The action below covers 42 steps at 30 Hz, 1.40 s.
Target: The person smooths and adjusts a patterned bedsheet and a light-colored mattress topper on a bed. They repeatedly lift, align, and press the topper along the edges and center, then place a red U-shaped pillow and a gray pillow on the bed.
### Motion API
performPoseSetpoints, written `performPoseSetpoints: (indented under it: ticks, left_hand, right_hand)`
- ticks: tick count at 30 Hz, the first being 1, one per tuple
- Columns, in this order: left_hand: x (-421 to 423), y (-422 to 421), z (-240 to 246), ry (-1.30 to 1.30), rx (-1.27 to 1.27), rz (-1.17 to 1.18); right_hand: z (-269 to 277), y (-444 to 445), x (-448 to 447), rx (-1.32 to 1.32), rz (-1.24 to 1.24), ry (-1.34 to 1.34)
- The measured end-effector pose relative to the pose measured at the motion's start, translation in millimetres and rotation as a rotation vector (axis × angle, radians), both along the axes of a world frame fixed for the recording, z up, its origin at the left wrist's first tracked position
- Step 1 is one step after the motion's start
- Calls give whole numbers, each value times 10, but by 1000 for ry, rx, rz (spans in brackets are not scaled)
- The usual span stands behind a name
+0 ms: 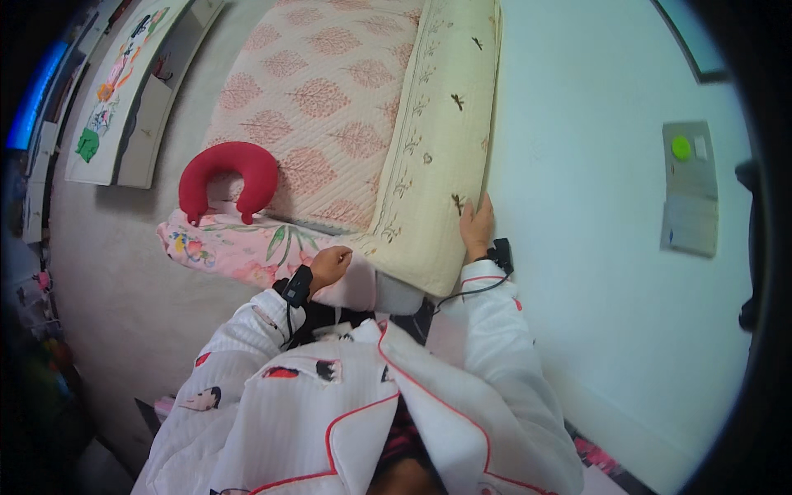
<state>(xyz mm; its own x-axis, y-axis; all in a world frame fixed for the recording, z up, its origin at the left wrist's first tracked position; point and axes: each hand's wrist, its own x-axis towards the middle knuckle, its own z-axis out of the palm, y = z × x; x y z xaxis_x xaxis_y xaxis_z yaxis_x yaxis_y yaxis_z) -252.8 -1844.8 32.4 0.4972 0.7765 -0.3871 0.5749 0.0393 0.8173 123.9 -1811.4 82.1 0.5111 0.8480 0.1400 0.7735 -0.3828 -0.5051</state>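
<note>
A cream fabric cover with dragonfly and sprig motifs lies over the long sofa backrest beside the wall. My right hand grips its wall-side edge, thumb on the fabric and fingers along the outer side. My left hand is curled at the cover's near inner corner, above the armrest; whether cloth is pinched in it cannot be made out. Pink floral cloth drapes the armrest, leaving a grey part bare near the backrest. A quilted cover with pink tree prints spreads across the seat.
A red U-shaped neck pillow rests where seat and armrest meet. At left stands a white low table bearing colourful items, with a lit screen beyond. The pale wall at right carries a grey panel.
</note>
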Motion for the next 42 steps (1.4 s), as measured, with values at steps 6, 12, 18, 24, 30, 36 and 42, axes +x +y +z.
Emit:
performPoseSetpoints:
  ticks: [6, 12, 18, 24, 30, 36, 42]
  left_hand:
    - [497, 288, -584, -82, -96, 188]
    - [802, 159, -1112, 170, -51, 18]
    - [1073, -93, -1293, 440, 130, 238]
    - [1171, -92, -1715, 506, 10, 230]
    - [1014, -23, -1456, 425, 12, 182]
    - [906, 178, -1250, 390, -105, 92]
    - [955, 3, -1627, 351, -45, 143]
  right_hand:
    - [-93, 285, 35, -1, 27, 255]
    - [-236, 265, -69, -74, -102, 93]
    - [-256, 237, -42, -140, -130, 84]
    - [-291, 221, -11, -45, -56, 176]
    - [-349, 179, -1, -126, -185, 176]
    - [-205, 214, -131, -99, -163, 144]
    - [-282, 228, -132, -81, -214, 79]
